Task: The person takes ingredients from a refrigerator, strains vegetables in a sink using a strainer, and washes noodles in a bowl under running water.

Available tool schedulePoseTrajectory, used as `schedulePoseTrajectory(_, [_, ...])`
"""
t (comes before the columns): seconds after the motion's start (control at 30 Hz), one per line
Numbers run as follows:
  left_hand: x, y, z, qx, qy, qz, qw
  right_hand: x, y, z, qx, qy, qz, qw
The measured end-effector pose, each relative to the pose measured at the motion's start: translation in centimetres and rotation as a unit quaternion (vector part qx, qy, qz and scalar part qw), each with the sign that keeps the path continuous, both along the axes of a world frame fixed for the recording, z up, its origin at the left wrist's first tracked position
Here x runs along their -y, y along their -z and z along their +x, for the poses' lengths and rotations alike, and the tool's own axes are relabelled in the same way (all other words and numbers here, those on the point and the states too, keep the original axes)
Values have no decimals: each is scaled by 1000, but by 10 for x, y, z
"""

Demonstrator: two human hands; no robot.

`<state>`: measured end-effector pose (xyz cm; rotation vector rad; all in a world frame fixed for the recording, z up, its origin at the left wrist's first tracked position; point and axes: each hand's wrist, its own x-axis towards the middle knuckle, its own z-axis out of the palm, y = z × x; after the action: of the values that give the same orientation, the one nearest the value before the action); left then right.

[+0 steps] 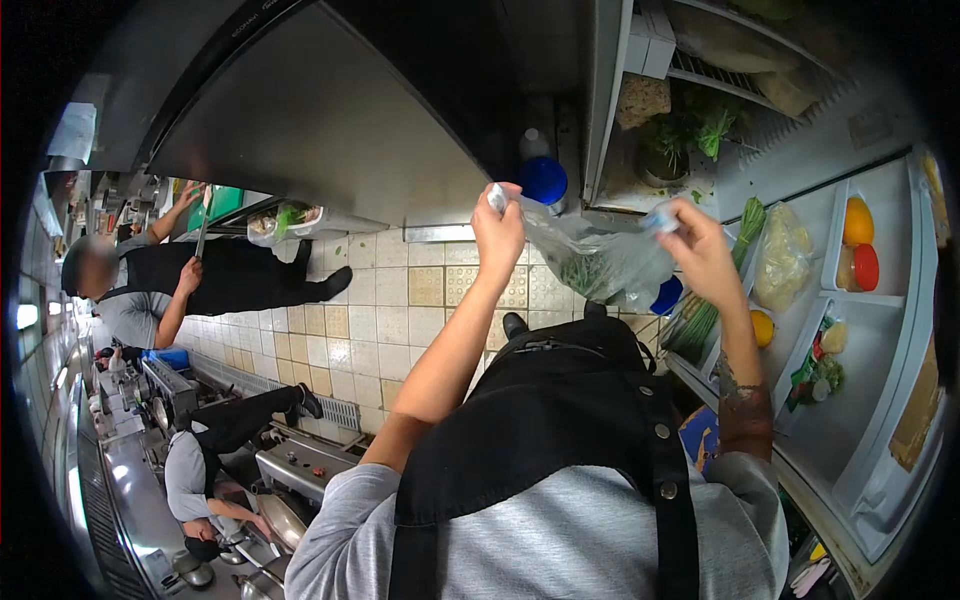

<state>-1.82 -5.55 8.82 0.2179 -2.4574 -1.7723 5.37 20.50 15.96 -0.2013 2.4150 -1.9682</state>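
Cream tiled floor [378, 287], perhaps ceiling light [27, 316]

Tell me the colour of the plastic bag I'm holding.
The plastic bag is translucent whitish, clearest in the head view.

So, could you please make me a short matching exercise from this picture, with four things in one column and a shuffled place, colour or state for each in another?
Things:
1. plastic bag
2. camera wearer's apron
3. camera wearer's shirt
4. jar lid

Descriptions:
A. grey
B. red, at the fridge door
C. held between the left hand and the right hand
D. black

Pairs: 1-C, 2-D, 3-A, 4-B.
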Motion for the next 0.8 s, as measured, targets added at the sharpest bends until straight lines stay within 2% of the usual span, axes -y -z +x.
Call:
schedulePoseTrajectory(0.03, [7,10,-5,-50,2,-17,999,-4,0,-2,-21,59,59,996])
schedulePoseTrajectory(0.13, [24,2,-5,26,-90,20,995,-27,6,-8,-61,177,173,967])
schedulePoseTrajectory(0.17, [38,15,-8,53,-65,60,995,-31,7,-9,-70,207,200,955])
schedulePoseTrajectory(0.27, [49,4,4,177,14,35,983,-23,-4,-9,-100,253,278,921])
schedulePoseTrajectory(0.3, [47,-5,12,194,12,19,981,-24,1,-7,-95,253,264,926])
schedulePoseTrajectory(0.4, [55,-15,28,195,106,296,929,-33,13,-7,-90,250,216,939])
schedulePoseTrajectory(0.47, [40,-55,40,141,131,313,930,-39,16,-8,-94,239,174,951])
schedulePoseTrajectory(0.57, [38,-84,45,113,185,170,961,-35,1,-11,-154,152,216,952])
schedulePoseTrajectory(0.7, [52,-85,47,-15,216,-93,972,-42,-5,-5,-110,-14,141,984])
schedulePoseTrajectory(0.8, [73,-105,47,133,202,-114,963,-41,-13,-3,-98,-88,122,984])
